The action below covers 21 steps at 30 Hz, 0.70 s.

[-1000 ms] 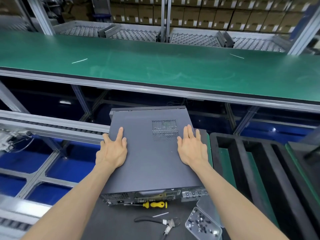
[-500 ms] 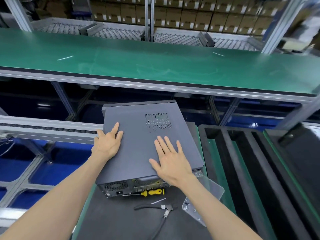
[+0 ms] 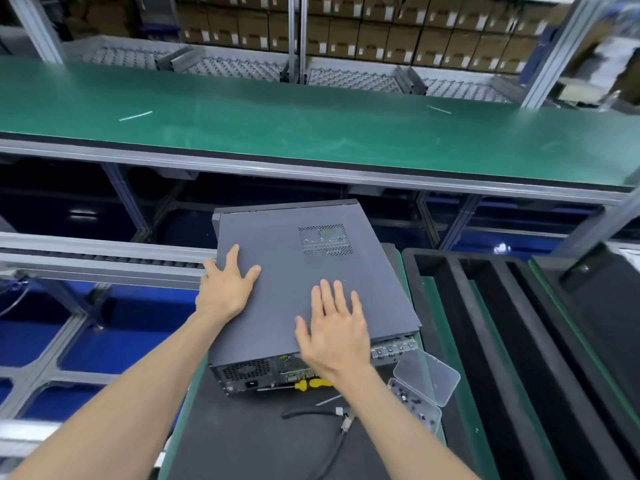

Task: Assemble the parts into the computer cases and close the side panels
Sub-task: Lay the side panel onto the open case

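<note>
Head view: both flat hands, left hand (image 3: pixel 227 289) and right hand (image 3: pixel 334 332), press the computer case (image 3: pixel 311 271); screwdriver (image 3: pixel 308 383) just beside.

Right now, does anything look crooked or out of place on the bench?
Yes. The computer case lies turned at an angle on the mat, its far end jutting past the bench edge. A yellow screwdriver lies partly hidden against its near end.

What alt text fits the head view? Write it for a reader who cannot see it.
Both hands lie flat on the grey side panel of a computer case on a dark mat: the left hand at its left edge, the right hand near its rear end. A yellow-handled screwdriver, pliers and an open clear screw box sit in front.
</note>
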Motion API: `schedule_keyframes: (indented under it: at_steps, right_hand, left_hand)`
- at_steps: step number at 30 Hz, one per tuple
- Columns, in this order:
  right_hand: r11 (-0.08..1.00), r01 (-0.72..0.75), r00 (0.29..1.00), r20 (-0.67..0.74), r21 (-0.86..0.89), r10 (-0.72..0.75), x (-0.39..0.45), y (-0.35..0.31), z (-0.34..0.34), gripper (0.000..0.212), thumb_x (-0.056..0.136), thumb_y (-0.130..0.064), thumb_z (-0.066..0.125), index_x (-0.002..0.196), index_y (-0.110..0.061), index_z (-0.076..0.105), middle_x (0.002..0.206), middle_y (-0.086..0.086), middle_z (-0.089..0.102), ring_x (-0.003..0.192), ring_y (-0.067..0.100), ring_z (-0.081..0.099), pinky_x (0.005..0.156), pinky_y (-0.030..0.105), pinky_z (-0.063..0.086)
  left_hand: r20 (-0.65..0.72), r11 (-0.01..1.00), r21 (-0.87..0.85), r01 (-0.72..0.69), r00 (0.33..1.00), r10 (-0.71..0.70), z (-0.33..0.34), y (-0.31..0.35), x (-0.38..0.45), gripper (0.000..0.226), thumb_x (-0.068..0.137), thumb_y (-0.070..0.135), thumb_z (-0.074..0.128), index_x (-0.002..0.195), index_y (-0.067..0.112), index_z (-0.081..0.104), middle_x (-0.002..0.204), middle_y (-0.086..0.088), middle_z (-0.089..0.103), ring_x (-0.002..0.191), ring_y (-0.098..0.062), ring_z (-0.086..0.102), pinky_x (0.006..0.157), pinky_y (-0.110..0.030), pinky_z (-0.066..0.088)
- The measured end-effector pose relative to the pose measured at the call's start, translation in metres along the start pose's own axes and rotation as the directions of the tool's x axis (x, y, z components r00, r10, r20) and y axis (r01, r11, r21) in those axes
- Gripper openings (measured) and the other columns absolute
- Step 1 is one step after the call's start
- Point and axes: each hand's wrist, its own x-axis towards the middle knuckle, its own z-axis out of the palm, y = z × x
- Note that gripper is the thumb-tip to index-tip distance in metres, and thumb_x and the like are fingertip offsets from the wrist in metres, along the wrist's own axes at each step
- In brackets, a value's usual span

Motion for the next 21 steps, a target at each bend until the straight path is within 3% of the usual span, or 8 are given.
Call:
schedule_keyframes:
  at_steps: [5, 9, 12, 14, 17, 21]
  right_hand:
    - [1.000, 0.017, 0.998, -0.059, -0.025, -0.019, -0.002, -0.030, 0.007, 0.073, 0.097, -0.050, 0.024, 0.148, -0.003, 0.045, 0.155, 0.018, 0.042, 0.147, 0.038, 0.033, 0.120, 0.056, 0.024]
    - [0.997, 0.069, 0.998, -0.012, -0.036, -0.069, 0.001, -0.026, 0.008, 0.079, 0.096, -0.053, 0.014, 0.157, -0.005, 0.026, 0.164, 0.017, 0.023, 0.153, 0.038, 0.013, 0.123, 0.056, 0.007]
    - [0.998, 0.068, 0.997, 0.022, -0.016, -0.067, 0.002, -0.026, 0.004, 0.078, 0.096, -0.053, 0.015, 0.158, -0.005, 0.020, 0.166, 0.016, 0.017, 0.154, 0.035, 0.008, 0.124, 0.053, 0.003]
    - [0.998, 0.067, 0.998, 0.012, -0.003, -0.067, -0.002, -0.026, 0.002, 0.077, 0.097, -0.051, 0.022, 0.157, -0.003, 0.026, 0.164, 0.017, 0.023, 0.153, 0.035, 0.015, 0.125, 0.050, 0.008]
    - [0.999, 0.047, 0.996, -0.072, -0.027, -0.049, -0.008, -0.030, 0.002, 0.071, 0.093, -0.049, 0.035, 0.144, -0.001, 0.051, 0.150, 0.018, 0.048, 0.143, 0.034, 0.042, 0.118, 0.049, 0.032]
    - [0.999, 0.045, 0.992, -0.115, -0.020, -0.047, 0.002, -0.031, 0.003, 0.070, 0.093, -0.043, 0.031, 0.144, -0.001, 0.050, 0.150, 0.018, 0.048, 0.144, 0.034, 0.040, 0.119, 0.049, 0.032]
  left_hand:
    - [-0.019, 0.986, -0.158, 0.055, 0.998, -0.059, -0.001, -0.002, 0.002, 0.098, 0.092, 0.064, 0.054, 0.160, 0.023, -0.003, 0.149, -0.017, 0.026, 0.121, -0.045, 0.051, 0.096, -0.049, 0.042]
    - [0.009, 0.985, -0.169, 0.038, 0.999, -0.037, -0.002, -0.002, 0.003, 0.091, 0.093, 0.064, 0.052, 0.160, 0.031, 0.000, 0.152, -0.012, 0.024, 0.121, -0.040, 0.052, 0.087, -0.042, 0.039]
    - [0.043, 0.985, -0.165, 0.039, 0.999, -0.032, -0.004, -0.003, 0.003, 0.080, 0.092, 0.063, 0.052, 0.158, 0.043, 0.011, 0.155, -0.010, 0.022, 0.126, -0.038, 0.049, 0.098, -0.045, 0.042]
    - [0.036, 0.987, -0.156, 0.031, 0.999, -0.026, -0.004, -0.003, 0.000, 0.076, 0.092, 0.061, 0.052, 0.157, 0.046, 0.016, 0.156, -0.010, 0.023, 0.127, -0.040, 0.049, 0.102, -0.047, 0.042]
    - [0.024, 0.990, -0.142, 0.014, 1.000, -0.010, -0.003, -0.006, -0.002, 0.074, 0.093, 0.061, 0.051, 0.157, 0.046, 0.018, 0.154, -0.011, 0.025, 0.123, -0.041, 0.051, 0.103, -0.048, 0.040]
    - [0.025, 0.991, -0.130, 0.013, 1.000, -0.010, 0.000, -0.009, 0.000, 0.081, 0.093, 0.067, 0.045, 0.159, 0.042, 0.005, 0.155, -0.010, 0.023, 0.124, -0.041, 0.050, 0.099, -0.047, 0.038]
